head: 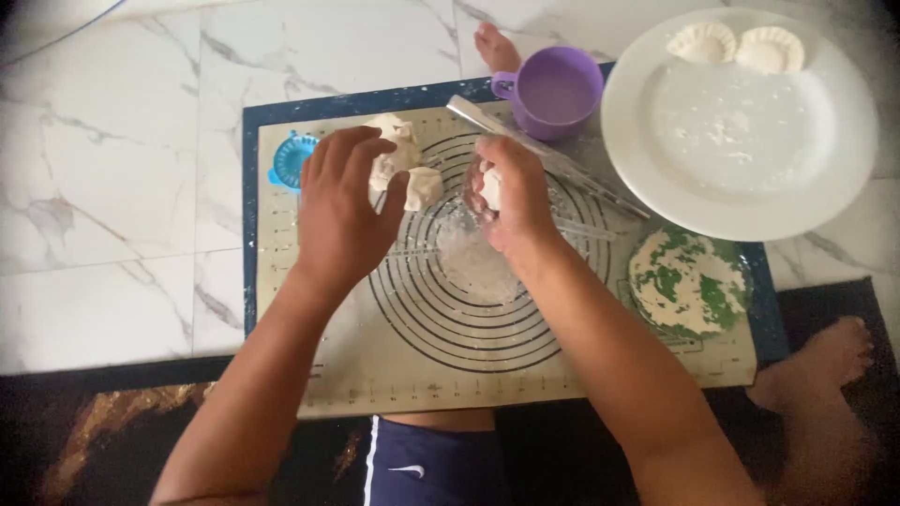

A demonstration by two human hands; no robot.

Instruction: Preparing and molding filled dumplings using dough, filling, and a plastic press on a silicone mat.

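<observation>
My left hand (339,208) grips a lump of white dough (401,164) over the far part of a beige pastry mat (412,375) printed with dark circles. My right hand (511,197) is closed around a small piece of dough (490,187) just right of the lump. A floury patch (473,262) lies on the mat below my hands.
A purple mug (553,91) and a clear rolling stick (553,159) lie at the mat's far edge. A white plate (741,131) holds two shaped dumplings (736,45). A glass bowl of green filling (689,281) sits right. A blue dumpling press (291,161) lies left. My bare feet (825,361) rest nearby.
</observation>
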